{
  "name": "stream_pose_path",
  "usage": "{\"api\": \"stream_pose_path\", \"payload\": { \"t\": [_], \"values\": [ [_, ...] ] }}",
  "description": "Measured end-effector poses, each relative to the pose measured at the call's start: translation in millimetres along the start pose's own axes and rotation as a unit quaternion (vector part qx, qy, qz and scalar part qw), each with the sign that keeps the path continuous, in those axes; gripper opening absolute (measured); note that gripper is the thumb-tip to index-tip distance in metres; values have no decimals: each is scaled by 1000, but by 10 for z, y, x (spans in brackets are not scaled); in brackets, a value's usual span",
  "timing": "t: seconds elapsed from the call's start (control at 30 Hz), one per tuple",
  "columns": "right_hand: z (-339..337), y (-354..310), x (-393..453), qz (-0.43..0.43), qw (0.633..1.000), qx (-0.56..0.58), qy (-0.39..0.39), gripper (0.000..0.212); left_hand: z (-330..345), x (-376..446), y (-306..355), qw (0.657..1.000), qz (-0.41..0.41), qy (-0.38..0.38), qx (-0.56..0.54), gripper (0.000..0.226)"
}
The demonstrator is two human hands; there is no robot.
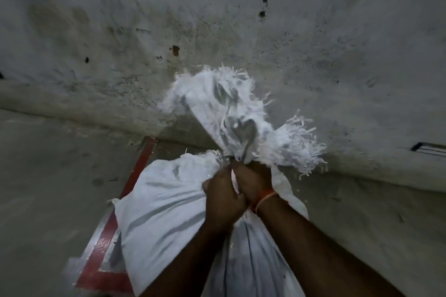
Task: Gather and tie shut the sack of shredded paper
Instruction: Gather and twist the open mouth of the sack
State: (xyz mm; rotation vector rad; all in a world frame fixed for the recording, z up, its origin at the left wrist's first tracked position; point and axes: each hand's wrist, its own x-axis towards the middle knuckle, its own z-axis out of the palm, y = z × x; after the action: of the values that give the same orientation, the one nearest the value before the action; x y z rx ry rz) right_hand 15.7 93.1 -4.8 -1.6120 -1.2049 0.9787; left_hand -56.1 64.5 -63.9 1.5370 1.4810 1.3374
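White woven fabric forms the sack [169,212], which stands on a grey concrete floor [48,188] close to a stained grey wall [217,19]. In the head view the sack occupies the lower centre of the frame, its bulging body partly covering a red painted floor marking [106,236] with a pale border.

The long axis of the sack runs from the bottom edge of the frame up toward the wall. The gathered neck [231,118] points up and away from the person, tilted toward the wall. The frayed mouth edge fans out above the hands in loose white fibre strands; whether any of these strands are shredded paper cannot be determined.

The left hand [224,190] and the right hand [253,178] are clenched together around the base of the neck, touching each other, with the fabric bunched tightly between them. An orange band [264,200] circles the right wrist.

No printing, brand or label is legible on the sack. No tie or cord can be made out at the neck.
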Motion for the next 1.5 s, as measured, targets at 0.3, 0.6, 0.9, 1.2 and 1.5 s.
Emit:
{"api": "stream_pose_path", "payload": {
  "t": [0.3, 0.6, 0.9, 1.2, 1.5],
  "values": [
    [-100, -98, 8, 28, 990, 133, -23, 30, 84, -142, -48, 990, 120, 61, 48, 45],
    [-734, -261, 274, 13, 877, 399, -268, 75, -57, 28, 45, 971, -95, -121, -184, 38],
    [-428, -172, 281, -222, 964, -40, 138, 60, -47, 307, -14, 882, -241, -162, -373, 55],
    [-423, 920, -64, -129, 979, -156, -1, 78, -71, 574, -11, 962, -208, -136, -114, 49],
    [-935, 869, -299, -95, 992, -87, 16, 56, -65, 310, 102, 990, -118, 1, 70, 65]
  ]
}}
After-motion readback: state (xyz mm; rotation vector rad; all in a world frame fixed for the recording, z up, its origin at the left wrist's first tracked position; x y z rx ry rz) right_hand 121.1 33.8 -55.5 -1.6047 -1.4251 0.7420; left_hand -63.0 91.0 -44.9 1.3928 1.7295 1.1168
